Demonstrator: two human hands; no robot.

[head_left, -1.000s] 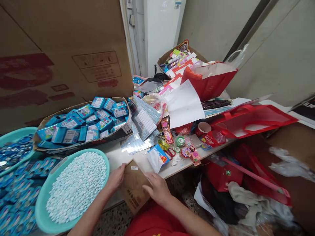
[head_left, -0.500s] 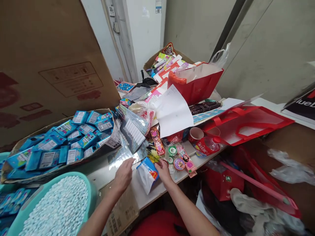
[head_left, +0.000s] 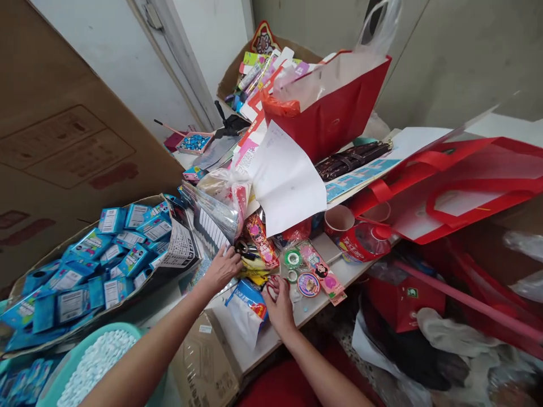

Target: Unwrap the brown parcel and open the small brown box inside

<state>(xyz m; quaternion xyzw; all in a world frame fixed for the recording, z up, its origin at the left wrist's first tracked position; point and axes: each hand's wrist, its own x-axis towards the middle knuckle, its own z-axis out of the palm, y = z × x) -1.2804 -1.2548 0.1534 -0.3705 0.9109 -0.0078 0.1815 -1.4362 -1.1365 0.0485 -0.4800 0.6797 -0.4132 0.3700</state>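
Observation:
My left hand (head_left: 223, 268) has its fingers stretched out over the clutter, beside a clear plastic sleeve (head_left: 212, 209) with a dark striped card. Nothing shows in its grasp. Under and beyond its fingertips lie dark and yellow items (head_left: 252, 265). My right hand (head_left: 279, 305) is closed around red-handled scissors (head_left: 272, 285); the blades are hidden. A blue and white bag (head_left: 246, 311) lies between the hands, its right edge against my right hand. Near that hand are a green tape roll (head_left: 292, 258), a round sticker (head_left: 308, 284) and pink character packs (head_left: 320, 268).
At left stand a carton of blue boxes (head_left: 102, 249) and a teal basin (head_left: 123, 328) of pale tablets. A white sheet (head_left: 288, 181), red bag (head_left: 326, 107), paper cup (head_left: 339, 219) and red-labelled bottle (head_left: 367, 240) crowd the table. A flat cardboard box (head_left: 203, 362) lies in front.
My left hand has reached forward into the clutter, its fingers spreading. Red handles now show in my right hand beside the blue and white bag. The view has tilted and moved closer.

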